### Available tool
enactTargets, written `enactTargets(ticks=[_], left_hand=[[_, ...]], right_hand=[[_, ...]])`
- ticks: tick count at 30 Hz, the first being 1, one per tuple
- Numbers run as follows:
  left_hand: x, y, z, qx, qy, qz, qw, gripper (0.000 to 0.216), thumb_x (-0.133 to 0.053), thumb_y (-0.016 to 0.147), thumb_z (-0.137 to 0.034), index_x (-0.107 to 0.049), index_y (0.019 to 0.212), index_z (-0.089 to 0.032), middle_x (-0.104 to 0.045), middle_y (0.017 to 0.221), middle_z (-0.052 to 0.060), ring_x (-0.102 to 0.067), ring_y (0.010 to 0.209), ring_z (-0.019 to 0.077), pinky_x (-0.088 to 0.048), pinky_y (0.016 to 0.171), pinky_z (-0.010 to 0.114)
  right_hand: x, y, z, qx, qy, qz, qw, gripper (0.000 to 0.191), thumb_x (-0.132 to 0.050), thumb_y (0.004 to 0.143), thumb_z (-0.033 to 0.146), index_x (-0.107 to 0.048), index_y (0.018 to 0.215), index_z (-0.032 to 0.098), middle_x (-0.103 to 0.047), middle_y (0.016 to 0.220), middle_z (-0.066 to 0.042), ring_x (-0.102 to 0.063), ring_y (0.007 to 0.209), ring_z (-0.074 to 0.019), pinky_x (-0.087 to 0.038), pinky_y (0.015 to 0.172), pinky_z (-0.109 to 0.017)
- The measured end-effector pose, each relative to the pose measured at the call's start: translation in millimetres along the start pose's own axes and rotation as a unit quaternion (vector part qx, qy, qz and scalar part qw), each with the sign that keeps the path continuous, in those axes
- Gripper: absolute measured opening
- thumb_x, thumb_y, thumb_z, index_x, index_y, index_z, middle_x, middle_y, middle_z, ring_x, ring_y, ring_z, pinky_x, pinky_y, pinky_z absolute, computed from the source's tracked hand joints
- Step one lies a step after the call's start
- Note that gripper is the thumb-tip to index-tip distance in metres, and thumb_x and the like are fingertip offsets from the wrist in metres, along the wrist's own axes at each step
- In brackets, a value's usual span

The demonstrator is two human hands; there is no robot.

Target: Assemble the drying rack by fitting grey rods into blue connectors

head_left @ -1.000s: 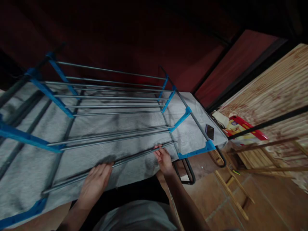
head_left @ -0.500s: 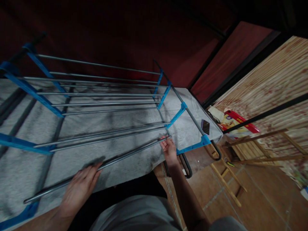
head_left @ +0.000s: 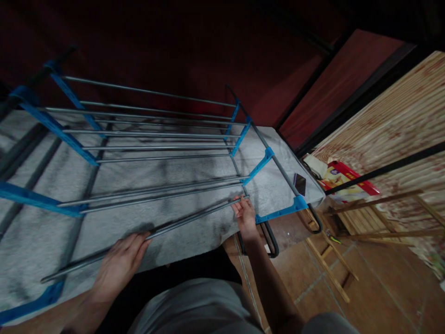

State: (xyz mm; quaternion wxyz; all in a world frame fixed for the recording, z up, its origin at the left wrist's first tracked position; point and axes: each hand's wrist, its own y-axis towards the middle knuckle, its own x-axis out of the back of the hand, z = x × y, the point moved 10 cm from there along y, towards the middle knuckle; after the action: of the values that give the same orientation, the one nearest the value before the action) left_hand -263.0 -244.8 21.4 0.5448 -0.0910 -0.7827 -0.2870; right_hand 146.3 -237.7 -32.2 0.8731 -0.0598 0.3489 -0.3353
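A loose grey metal tube (head_left: 194,217) lies slantwise across the front of a half-assembled rack, held in both hands. My left hand (head_left: 123,260) wraps over it left of its middle. At its right end, my right hand (head_left: 245,214) grips it with the fingertips, close to a blue plastic bracket (head_left: 280,213). The tube's left end is above another blue bracket (head_left: 41,299) at the lower left. Several parallel tubes (head_left: 167,147) span the blue brackets behind, on dark side frames.
The rack lies on a table with a grey cloth (head_left: 194,169). A phone (head_left: 299,184) rests near the table's right edge. Beyond are a red and yellow package (head_left: 347,178), a wooden chair (head_left: 378,218) and a wooden frame (head_left: 330,264) on the tiled floor.
The view has shifted slightly, so the rack appears a little further right. Both hands keep their hold on the tube, which stays at nearly the same slant.
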Motion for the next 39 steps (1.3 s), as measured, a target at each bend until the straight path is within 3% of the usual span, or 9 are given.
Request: enactTargets(ticks=[5, 11, 23, 31, 39], left_hand=[[-0.9, -1.3, 1.1, 0.005, -0.004, 0.000, 1.000, 0.047, -0.036, 0.105, -0.055, -0.069, 0.116, -0.022, -0.078, 0.103, 0.007, -0.074, 0.093, 0.0251, -0.056, 0.087, 0.038], [-2.9, -0.4, 2.0, 0.016, 0.008, 0.019, 1.000, 0.046, -0.035, 0.106, -0.053, -0.069, 0.105, -0.022, -0.078, 0.095, 0.007, -0.074, 0.086, 0.0246, -0.057, 0.083, 0.038], [-9.3, 3.7, 2.6, 0.028, 0.003, 0.031, 0.999, 0.042, -0.037, 0.106, -0.046, -0.070, 0.110, -0.021, -0.078, 0.101, 0.008, -0.073, 0.093, 0.0254, -0.054, 0.089, 0.040], [-4.6, 12.3, -7.6, 0.041, -0.023, 0.033, 0.998, 0.043, -0.039, 0.105, -0.051, -0.069, 0.113, -0.021, -0.078, 0.103, 0.009, -0.073, 0.096, 0.0264, -0.054, 0.091, 0.040], [-8.7, 19.2, -17.0, 0.038, -0.016, 0.065, 0.997, 0.038, -0.036, 0.107, -0.042, -0.068, 0.106, -0.021, -0.077, 0.098, 0.008, -0.072, 0.093, 0.0258, -0.054, 0.088, 0.040]], right_hand=[[0.5, -0.9, -1.2, 0.004, -0.012, -0.009, 1.000, 0.020, -0.082, 0.078, 0.027, -0.062, 0.081, 0.026, -0.075, 0.084, 0.003, -0.073, 0.088, -0.0165, -0.057, 0.090, -0.034], [1.2, -1.6, -1.1, 0.002, -0.033, -0.009, 0.999, 0.023, -0.082, 0.077, 0.032, -0.059, 0.079, 0.027, -0.076, 0.088, 0.002, -0.072, 0.091, -0.0170, -0.056, 0.091, -0.034], [-1.0, -4.3, -7.2, -0.014, -0.045, 0.002, 0.999, 0.019, -0.081, 0.077, 0.032, -0.065, 0.086, 0.026, -0.076, 0.091, 0.003, -0.072, 0.095, -0.0159, -0.056, 0.093, -0.033], [-9.6, -18.8, -24.2, -0.041, -0.053, 0.028, 0.997, 0.016, -0.079, 0.079, 0.028, -0.069, 0.091, 0.025, -0.078, 0.091, 0.000, -0.073, 0.094, -0.0172, -0.056, 0.089, -0.032], [-22.7, -44.0, -54.0, -0.086, -0.080, 0.082, 0.990, 0.023, -0.083, 0.078, 0.031, -0.070, 0.096, 0.026, -0.078, 0.100, -0.001, -0.074, 0.100, -0.0184, -0.057, 0.093, -0.034]])
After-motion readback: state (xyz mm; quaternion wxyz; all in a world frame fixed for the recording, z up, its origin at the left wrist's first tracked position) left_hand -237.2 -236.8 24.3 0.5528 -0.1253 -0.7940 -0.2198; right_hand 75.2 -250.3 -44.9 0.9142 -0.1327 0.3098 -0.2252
